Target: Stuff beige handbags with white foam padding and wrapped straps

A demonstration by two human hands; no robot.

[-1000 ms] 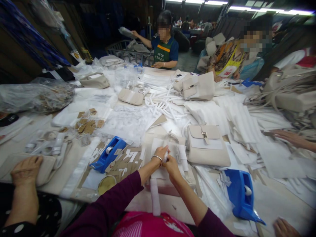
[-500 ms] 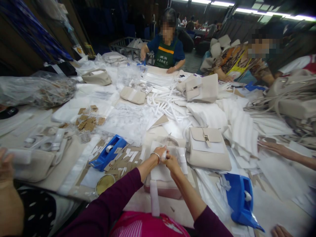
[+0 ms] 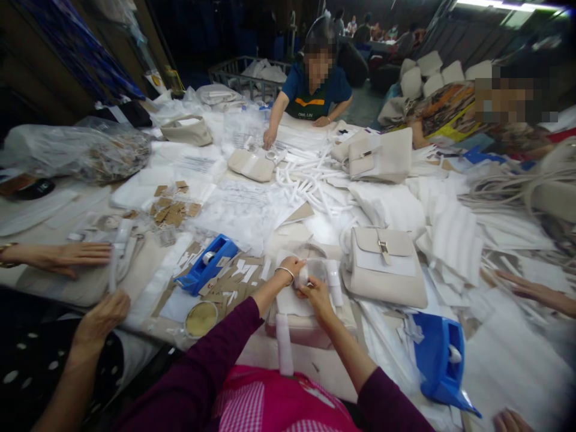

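Note:
My left hand (image 3: 291, 267) and my right hand (image 3: 316, 293) meet over a cream bag (image 3: 310, 327) lying in front of me. Both pinch a white foam-wrapped part of the bag (image 3: 304, 276), fingers closed on it. A silver bangle circles my left wrist. A white foam-wrapped strap (image 3: 284, 343) hangs from the bag toward my lap. A second cream bag with a metal clasp (image 3: 383, 266) lies just right of my hands.
A blue tape dispenser (image 3: 208, 264) sits left of my hands among cardboard scraps, another blue tape dispenser (image 3: 438, 359) to the right. A co-worker's hands (image 3: 67, 257) rest on a bag at left. Two people work across the table, with white foam sheets (image 3: 445, 234) piled between.
My hands stayed pinched on the wrapped part, shifting slightly. The co-worker at left laid one hand flat on a bag. The person across leaned forward and reached onto the table.

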